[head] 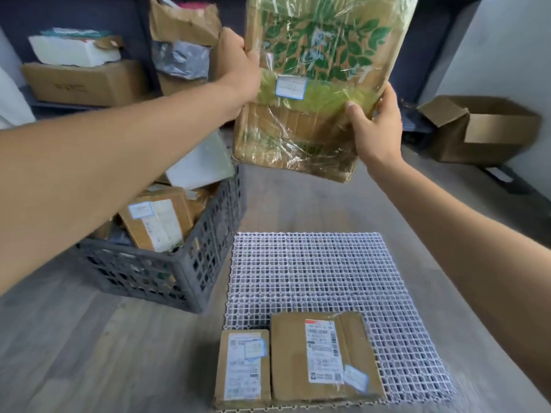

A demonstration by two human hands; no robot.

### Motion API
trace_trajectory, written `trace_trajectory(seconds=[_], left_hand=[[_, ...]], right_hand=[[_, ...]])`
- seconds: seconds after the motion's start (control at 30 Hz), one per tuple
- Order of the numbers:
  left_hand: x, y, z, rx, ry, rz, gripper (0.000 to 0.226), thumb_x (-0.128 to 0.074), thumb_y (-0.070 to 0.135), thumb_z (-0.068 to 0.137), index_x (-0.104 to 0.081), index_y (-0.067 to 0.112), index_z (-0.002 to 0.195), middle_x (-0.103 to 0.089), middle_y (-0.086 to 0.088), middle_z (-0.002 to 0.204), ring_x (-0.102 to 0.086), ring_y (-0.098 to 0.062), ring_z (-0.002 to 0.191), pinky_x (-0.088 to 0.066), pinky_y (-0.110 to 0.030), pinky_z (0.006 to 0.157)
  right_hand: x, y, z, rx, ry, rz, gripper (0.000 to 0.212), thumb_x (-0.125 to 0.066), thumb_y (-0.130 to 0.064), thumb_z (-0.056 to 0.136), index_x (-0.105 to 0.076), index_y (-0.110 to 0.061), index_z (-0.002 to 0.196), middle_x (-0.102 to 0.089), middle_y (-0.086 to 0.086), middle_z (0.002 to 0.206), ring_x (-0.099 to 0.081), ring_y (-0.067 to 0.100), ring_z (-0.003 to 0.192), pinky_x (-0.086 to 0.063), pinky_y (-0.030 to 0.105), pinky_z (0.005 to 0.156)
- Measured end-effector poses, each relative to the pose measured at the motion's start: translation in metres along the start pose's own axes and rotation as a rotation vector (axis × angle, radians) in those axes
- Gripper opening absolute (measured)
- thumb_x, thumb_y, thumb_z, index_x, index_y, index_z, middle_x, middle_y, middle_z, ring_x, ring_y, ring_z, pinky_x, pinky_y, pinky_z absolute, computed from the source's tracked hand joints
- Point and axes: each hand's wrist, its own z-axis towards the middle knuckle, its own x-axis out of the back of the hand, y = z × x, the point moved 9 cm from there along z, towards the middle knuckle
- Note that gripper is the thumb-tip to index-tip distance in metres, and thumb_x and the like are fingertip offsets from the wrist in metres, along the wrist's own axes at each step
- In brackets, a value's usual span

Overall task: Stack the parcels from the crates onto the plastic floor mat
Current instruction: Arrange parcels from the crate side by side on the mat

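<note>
Both hands — left hand [238, 67] and right hand [376, 120] — clamp the leaf-printed parcel [316, 84] by its side edges, high above the white floor mat [313, 269]. Best lowered flat onto the mat's bare far half — beyond the two boxes [325, 356] at its near edge.

A large brown parcel [316, 93] printed with green leaves and wrapped in clear film hangs tilted between the hands, gripped at both side edges. Below the hands lies a white lattice mat [322, 272]; two brown labelled parcels, one small [243, 368] and one bigger [325, 357], lie flat and touching at its near edge. Under the left forearm stands a dark crate [167, 275] holding more parcels [158, 223].
</note>
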Motion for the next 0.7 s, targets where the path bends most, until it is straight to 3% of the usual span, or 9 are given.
trace_trajectory(seconds=[0.17, 0.3, 0.4, 0.47, 0.5, 0.57, 0.63, 0.7], left_hand=[[-0.056, -0.006, -0.020, 0.056, -0.046, 0.075, 0.007, -0.048, 0.022, 0.101, -0.044, 0.018, 0.100, -0.050, 0.005, 0.095, -0.046, -0.014, 0.086, -0.030, -0.017, 0.055], [-0.102, -0.022, -0.033, 0.098, -0.104, 0.079, 0.021, -0.048, 0.020, 0.100, -0.037, 0.016, 0.083, -0.036, 0.007, 0.076, -0.034, -0.008, 0.063, -0.029, -0.021, 0.050], [-0.124, -0.034, -0.049, 0.165, -0.154, 0.084, 0.026, -0.051, 0.020, 0.097, -0.038, 0.016, 0.075, -0.052, 0.001, 0.081, -0.048, -0.015, 0.068, -0.047, -0.027, 0.053], [-0.130, -0.046, -0.062, 0.265, -0.208, 0.070, 0.014, -0.053, 0.022, 0.097, -0.054, 0.010, 0.089, -0.063, -0.005, 0.109, -0.062, -0.022, 0.089, -0.057, -0.035, 0.061], [-0.132, -0.053, -0.069, 0.323, -0.228, 0.050, 0.019, -0.055, 0.022, 0.097, -0.060, 0.007, 0.108, -0.060, -0.006, 0.123, -0.062, -0.027, 0.103, -0.059, -0.039, 0.060], [-0.134, -0.067, -0.086, 0.447, -0.289, 0.002, 0.035, -0.055, 0.017, 0.100, -0.052, 0.008, 0.133, -0.049, -0.006, 0.142, -0.055, -0.033, 0.121, -0.060, -0.048, 0.074], [-0.137, -0.088, -0.103, 0.546, -0.348, -0.053, 0.040, -0.051, 0.013, 0.102, -0.044, 0.009, 0.141, -0.043, -0.008, 0.148, -0.050, -0.032, 0.127, -0.055, -0.053, 0.090], [-0.140, -0.115, -0.118, 0.612, -0.406, -0.060, 0.041, -0.053, 0.011, 0.101, -0.044, 0.007, 0.142, -0.046, -0.011, 0.147, -0.053, -0.033, 0.126, -0.057, -0.054, 0.083]], right_hand=[[0.038, 0.040, 0.001, -0.043, 0.010, -0.082, 0.045, -0.060, -0.035, 0.087, -0.053, -0.026, 0.130, -0.061, -0.028, 0.103, -0.061, 0.000, 0.100, -0.050, 0.033, 0.095], [0.056, 0.079, 0.000, -0.095, 0.011, -0.121, 0.050, -0.061, -0.039, 0.086, -0.052, -0.027, 0.133, -0.061, -0.027, 0.104, -0.061, 0.002, 0.100, -0.051, 0.033, 0.093], [0.063, 0.107, -0.002, -0.152, -0.016, -0.138, 0.047, -0.062, -0.035, 0.086, -0.054, -0.026, 0.132, -0.061, -0.023, 0.103, -0.060, 0.003, 0.100, -0.050, 0.028, 0.093], [0.060, 0.123, -0.003, -0.194, -0.069, -0.129, 0.043, -0.062, -0.030, 0.087, -0.055, -0.024, 0.129, -0.061, -0.024, 0.099, -0.060, -0.002, 0.094, -0.051, 0.026, 0.091], [0.056, 0.130, -0.003, -0.215, -0.098, -0.124, 0.042, -0.062, -0.029, 0.087, -0.055, -0.023, 0.128, -0.062, -0.022, 0.099, -0.061, -0.003, 0.092, -0.052, 0.027, 0.091], [0.046, 0.144, -0.003, -0.246, -0.152, -0.124, 0.044, -0.063, -0.030, 0.085, -0.056, -0.022, 0.128, -0.066, -0.015, 0.103, -0.064, 0.002, 0.094, -0.055, 0.032, 0.091], [0.033, 0.157, -0.004, -0.272, -0.202, -0.134, 0.047, -0.064, -0.031, 0.082, -0.057, -0.022, 0.127, -0.068, -0.010, 0.105, -0.066, 0.007, 0.096, -0.056, 0.036, 0.090], [0.019, 0.170, -0.009, -0.291, -0.257, -0.154, 0.046, -0.064, -0.031, 0.080, -0.058, -0.022, 0.125, -0.069, -0.009, 0.104, -0.067, 0.010, 0.094, -0.056, 0.038, 0.089]])
